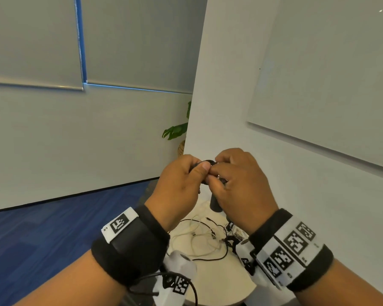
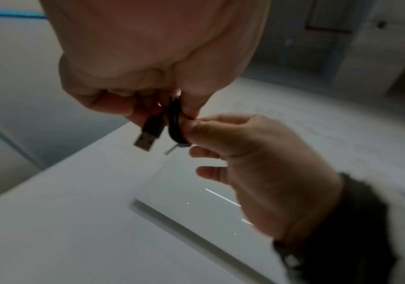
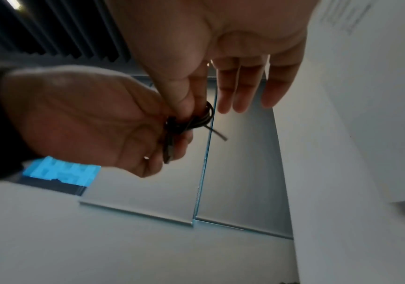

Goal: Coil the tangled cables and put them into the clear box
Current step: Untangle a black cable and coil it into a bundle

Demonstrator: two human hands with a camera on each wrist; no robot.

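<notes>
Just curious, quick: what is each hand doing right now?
Left hand: grips the coiled black USB cable.
Right hand: pinches the same coil, other fingers loose.

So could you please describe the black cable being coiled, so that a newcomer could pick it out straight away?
Find the two raised hands meeting above the small round table. Between the left hand and right hand sits a small bundle of black cable, pinched by both, with a USB plug sticking out. Unlike the loose tangled cables lying on the table, it is wound tight and held up.

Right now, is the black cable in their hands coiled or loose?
Coiled: the black cable sits in small tight loops pinched by both hands, its USB plug sticking out.
</notes>
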